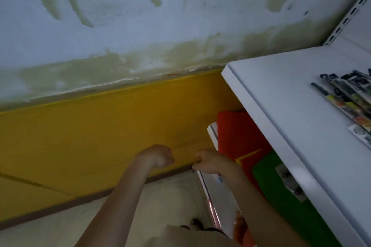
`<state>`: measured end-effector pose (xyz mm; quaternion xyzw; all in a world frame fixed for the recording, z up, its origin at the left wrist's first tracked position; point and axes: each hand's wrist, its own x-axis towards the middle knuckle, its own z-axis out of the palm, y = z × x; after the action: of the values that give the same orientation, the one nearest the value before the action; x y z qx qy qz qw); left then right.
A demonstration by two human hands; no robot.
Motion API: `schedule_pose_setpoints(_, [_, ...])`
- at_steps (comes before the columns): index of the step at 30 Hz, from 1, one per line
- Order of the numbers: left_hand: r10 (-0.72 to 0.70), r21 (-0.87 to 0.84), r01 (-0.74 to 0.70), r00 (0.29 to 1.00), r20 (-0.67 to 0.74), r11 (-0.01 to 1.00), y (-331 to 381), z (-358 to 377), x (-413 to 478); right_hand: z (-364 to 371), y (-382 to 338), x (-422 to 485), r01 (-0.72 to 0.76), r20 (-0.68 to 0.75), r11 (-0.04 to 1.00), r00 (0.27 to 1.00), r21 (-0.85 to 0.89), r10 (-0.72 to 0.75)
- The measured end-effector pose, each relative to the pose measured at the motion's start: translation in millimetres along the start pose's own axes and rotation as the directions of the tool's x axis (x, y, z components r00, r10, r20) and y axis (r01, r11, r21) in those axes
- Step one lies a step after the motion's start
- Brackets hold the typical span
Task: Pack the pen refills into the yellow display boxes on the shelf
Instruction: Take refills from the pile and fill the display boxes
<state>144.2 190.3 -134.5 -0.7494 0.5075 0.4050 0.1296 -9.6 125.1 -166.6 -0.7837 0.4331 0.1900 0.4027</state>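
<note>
Currently, the left hand (pixel 158 156) hangs before the yellow-painted wall (pixel 80 136) with its fingers curled into a fist and nothing seen in it. The right hand (pixel 210 161) has its fingers hooked over the end corner of the lower shelf (pixel 208 190), judged a steadying hold rather than a packing action. Further right, the pen refills (pixel 345 98) lie untouched on the upper shelf (pixel 281 106), well apart from both hands: a fanned bunch of slim dark sleeves with coloured printing, and no yellow display boxes in view.

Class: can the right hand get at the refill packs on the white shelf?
Probably yes: the refill packs lie uncovered on the white shelf; the right hand, lower down, must clear its edge.
</note>
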Motion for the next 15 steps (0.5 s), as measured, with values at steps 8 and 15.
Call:
schedule_pose_setpoints(8, [0.303, 0.065, -0.3, 0.884, -0.355, 0.952, 72.3, -115.6, -38.1, -103.0, -36.2, -69.6, 0.143, -0.348, 0.989, 0.927, -0.022, -0.142])
schedule_pose_setpoints(15, [0.677, 0.214, -0.646, 0.657, -0.333, 0.733, 151.0, -177.3, -39.7, -162.4, -26.2, -118.3, 0.085, -0.695, 0.977, 0.715, 0.197, 0.078])
